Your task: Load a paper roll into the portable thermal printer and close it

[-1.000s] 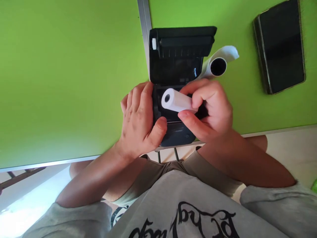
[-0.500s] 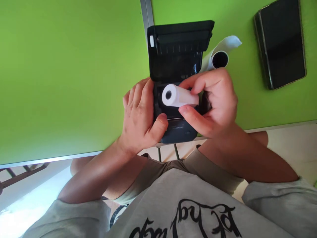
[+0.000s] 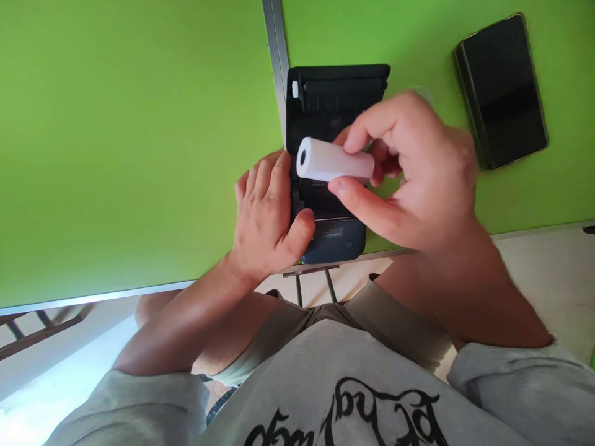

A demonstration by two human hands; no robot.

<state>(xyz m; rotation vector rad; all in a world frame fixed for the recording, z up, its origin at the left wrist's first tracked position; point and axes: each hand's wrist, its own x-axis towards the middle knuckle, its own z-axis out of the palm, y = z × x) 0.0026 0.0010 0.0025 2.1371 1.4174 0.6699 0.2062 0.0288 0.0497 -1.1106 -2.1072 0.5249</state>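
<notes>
White paper roll (image 3: 332, 162) hung over the open black device (image 3: 328, 203), pinched in right hand (image 3: 413, 170) near its right end; long axis ran crosswise, cored end leftward; left hand (image 3: 266, 214) lay against device's left edge, clasp unclear

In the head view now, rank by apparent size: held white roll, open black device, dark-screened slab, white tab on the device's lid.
1. open black device, partly covered
2. dark-screened slab
3. held white roll, raised, so perhaps enlarged
4. white tab
</notes>
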